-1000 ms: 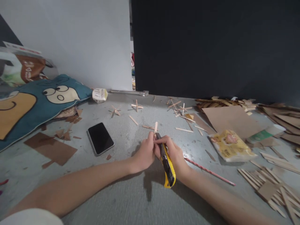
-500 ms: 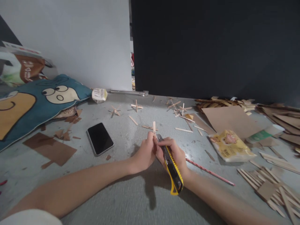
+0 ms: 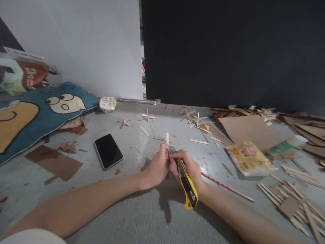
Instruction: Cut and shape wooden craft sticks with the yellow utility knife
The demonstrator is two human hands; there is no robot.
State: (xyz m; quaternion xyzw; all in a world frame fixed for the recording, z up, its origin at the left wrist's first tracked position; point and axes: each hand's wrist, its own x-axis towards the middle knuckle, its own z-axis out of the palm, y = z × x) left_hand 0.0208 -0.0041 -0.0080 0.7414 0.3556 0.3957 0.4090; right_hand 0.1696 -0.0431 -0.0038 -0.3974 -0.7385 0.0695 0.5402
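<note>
Beside the curled left hand (image 3: 156, 166), the right hand (image 3: 194, 168) grips a cutter (image 3: 187, 183).

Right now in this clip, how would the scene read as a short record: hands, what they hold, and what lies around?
Left hand: pinches a stick, which points away from the person
Right hand: holds the cutter, front end close to the stick
Blade on stick: cannot tell
Left side: phone, cardboard, pillow
Right side: red rod, yellow packet, stick pile
Beyond hands: crossed sticks, loose sticks
</note>
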